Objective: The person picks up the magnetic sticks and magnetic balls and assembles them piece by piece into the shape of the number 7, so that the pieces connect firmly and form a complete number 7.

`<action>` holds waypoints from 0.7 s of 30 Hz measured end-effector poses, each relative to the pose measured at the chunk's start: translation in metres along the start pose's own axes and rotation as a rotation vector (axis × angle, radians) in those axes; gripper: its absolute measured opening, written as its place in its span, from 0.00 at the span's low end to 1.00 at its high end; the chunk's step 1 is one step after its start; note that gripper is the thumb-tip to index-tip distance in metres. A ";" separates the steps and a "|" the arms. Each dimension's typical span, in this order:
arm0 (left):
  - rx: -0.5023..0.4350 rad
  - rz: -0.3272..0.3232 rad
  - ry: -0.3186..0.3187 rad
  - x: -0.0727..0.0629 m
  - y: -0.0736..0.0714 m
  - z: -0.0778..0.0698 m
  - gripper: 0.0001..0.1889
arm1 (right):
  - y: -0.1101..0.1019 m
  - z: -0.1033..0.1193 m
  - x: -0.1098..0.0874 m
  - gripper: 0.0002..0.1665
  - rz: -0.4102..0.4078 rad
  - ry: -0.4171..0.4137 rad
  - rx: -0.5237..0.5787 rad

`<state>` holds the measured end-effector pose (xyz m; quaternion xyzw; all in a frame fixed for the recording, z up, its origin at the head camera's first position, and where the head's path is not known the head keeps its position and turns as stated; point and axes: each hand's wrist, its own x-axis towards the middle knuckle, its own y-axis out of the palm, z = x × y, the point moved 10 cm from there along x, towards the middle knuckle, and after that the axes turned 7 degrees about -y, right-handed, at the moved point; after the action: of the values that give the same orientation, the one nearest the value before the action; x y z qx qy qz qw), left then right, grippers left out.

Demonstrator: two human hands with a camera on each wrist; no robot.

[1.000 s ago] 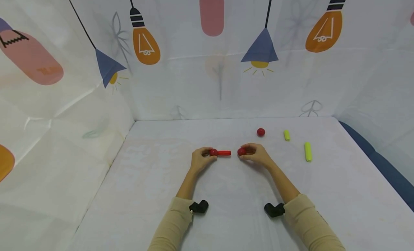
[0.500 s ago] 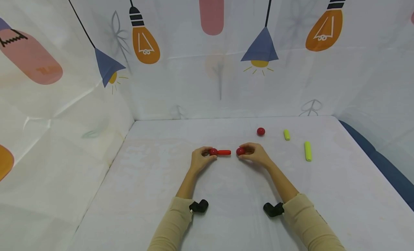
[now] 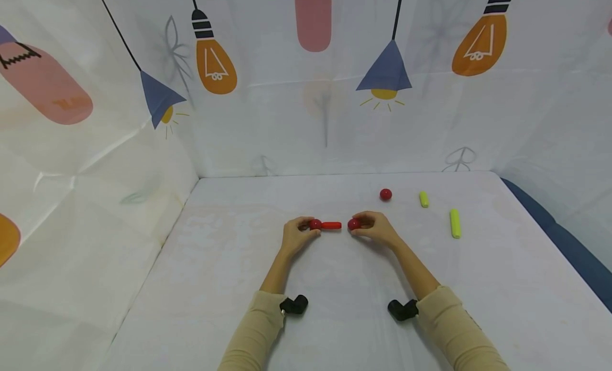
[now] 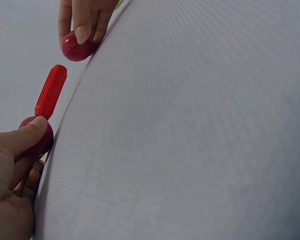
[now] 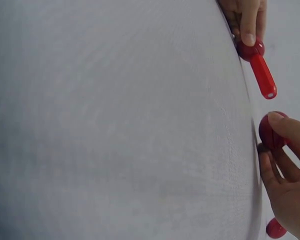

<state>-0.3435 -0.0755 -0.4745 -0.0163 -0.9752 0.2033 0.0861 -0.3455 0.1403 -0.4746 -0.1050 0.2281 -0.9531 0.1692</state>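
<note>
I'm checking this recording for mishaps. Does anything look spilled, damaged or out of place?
Nothing stands out: no spill or damage shows. The left hand holds a red ball against a red stick, the right hand a second ball, apart from the stick. A third ball and two yellow-green sticks lie nearby.

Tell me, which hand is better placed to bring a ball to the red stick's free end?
Probably the right hand: it pinches a ball just off the free end of the red stick. The left hand grips a second ball at the opposite end, so it seems better suited to steadying.
</note>
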 end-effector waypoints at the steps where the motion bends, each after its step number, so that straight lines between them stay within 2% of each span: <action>1: 0.000 -0.001 -0.001 0.000 0.000 0.000 0.20 | 0.000 0.000 0.000 0.27 0.000 0.001 0.000; 10: 0.019 0.000 0.019 -0.001 0.000 -0.001 0.20 | 0.002 -0.003 0.001 0.28 -0.008 0.010 -0.005; 18: 0.010 0.003 0.018 -0.001 0.000 -0.001 0.21 | 0.003 0.034 -0.008 0.26 0.014 -0.007 -0.010; 21: 0.008 0.002 0.018 -0.002 0.000 -0.001 0.21 | 0.004 0.028 -0.006 0.26 0.012 -0.001 -0.014</action>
<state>-0.3418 -0.0755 -0.4733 -0.0186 -0.9735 0.2073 0.0945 -0.3309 0.1283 -0.4527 -0.1055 0.2353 -0.9504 0.1741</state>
